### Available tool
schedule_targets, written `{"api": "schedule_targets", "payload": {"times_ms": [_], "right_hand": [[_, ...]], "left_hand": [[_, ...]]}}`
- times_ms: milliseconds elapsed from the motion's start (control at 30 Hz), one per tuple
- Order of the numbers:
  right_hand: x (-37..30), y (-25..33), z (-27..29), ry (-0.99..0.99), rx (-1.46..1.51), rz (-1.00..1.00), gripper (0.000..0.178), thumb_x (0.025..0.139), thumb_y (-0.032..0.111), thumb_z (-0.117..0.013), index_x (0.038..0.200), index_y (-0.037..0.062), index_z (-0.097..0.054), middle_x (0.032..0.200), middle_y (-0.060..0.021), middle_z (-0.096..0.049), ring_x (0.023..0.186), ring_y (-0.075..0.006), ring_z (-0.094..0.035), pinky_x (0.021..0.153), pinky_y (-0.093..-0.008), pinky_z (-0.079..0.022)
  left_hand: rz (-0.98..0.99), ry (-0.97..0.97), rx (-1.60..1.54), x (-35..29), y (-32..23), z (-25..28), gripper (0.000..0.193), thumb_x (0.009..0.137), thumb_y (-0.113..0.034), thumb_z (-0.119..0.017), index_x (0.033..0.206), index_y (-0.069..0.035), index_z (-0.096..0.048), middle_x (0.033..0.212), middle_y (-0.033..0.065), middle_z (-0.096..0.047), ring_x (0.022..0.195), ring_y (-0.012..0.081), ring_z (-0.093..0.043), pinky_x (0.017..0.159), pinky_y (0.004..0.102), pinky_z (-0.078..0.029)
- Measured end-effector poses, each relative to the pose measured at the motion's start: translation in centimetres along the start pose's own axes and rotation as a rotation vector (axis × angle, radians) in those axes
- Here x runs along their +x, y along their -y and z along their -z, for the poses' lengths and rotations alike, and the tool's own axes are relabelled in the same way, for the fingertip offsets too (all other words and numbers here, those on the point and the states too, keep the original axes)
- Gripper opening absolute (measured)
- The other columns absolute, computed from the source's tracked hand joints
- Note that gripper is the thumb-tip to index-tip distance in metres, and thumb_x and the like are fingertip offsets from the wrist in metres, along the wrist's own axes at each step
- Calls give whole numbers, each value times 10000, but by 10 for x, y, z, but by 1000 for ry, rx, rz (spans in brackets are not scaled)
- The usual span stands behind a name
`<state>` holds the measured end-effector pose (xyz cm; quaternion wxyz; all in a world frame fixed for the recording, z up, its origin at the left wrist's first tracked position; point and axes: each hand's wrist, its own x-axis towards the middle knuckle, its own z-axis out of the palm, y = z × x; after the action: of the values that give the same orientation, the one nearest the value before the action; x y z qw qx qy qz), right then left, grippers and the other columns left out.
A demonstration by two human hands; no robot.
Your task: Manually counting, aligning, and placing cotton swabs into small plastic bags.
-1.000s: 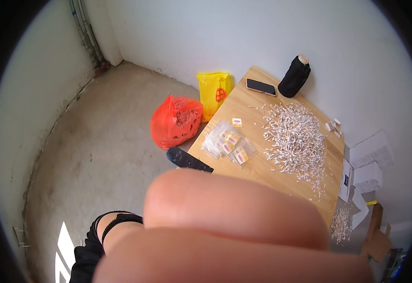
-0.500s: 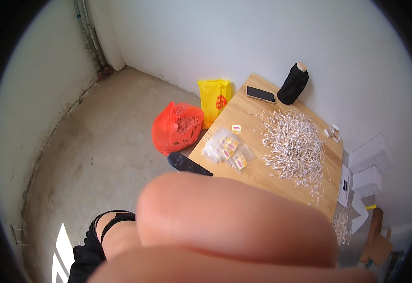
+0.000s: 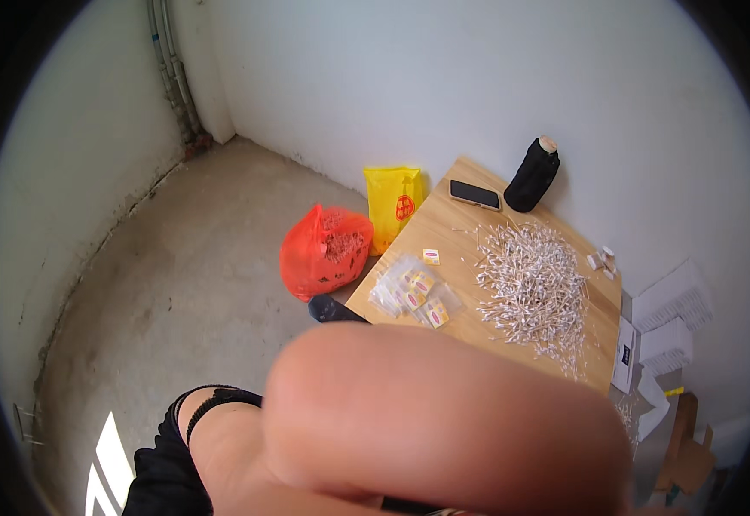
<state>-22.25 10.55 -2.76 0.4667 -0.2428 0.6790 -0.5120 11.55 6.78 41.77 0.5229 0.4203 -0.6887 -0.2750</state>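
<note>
A large, blurred stretch of bare skin (image 3: 443,413), which looks like a bent arm of mine, fills the lower middle close to the camera. Neither my left hand nor my right hand shows any fingers. Behind it stands a wooden table (image 3: 431,224) with a broad heap of cotton swabs (image 3: 534,284). To the left of the heap lie clear plastic bags (image 3: 413,288) with yellow-and-white labels. One small label card (image 3: 431,256) sits apart from them. The skin covers the table's near part.
A black phone (image 3: 475,194) and a black-wrapped bottle (image 3: 533,176) stand at the table's far end. Red (image 3: 323,254) and yellow (image 3: 394,206) bags are on the floor beside it. Papers (image 3: 667,344) lie to the right. Small white pieces (image 3: 602,261) rest near the wall.
The table and bags appear slightly lower in the picture. The near skin has shifted a little right and down, covering more of the dark sock-like shape by the table.
</note>
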Motion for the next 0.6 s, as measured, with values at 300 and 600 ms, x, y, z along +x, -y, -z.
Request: {"api": "schedule_targets", "payload": {"times_ms": [300, 600], "right_hand": [[1, -8, 2, -10, 8, -10, 207, 981, 143, -517, 1101, -13, -581, 790, -82, -630, 633, -167, -655, 542, -255, -516], [6, -17, 6, -16, 14, -5, 212, 979, 157, -523, 1109, 1, -584, 805, -84, -629, 642, -172, -659, 547, -258, -523]], "left_hand": [[-181, -59, -30, -5, 15, -6, 271, 951, -7, -473, 745, -89, -318, 626, -50, -305, 491, 61, -276, 559, 187, -296], [-65, -180, -37, -30, 33, 11, 208, 944, 44, -423, 791, -76, -351, 655, -52, -324, 518, 48, -289, 622, 194, -312]]}}
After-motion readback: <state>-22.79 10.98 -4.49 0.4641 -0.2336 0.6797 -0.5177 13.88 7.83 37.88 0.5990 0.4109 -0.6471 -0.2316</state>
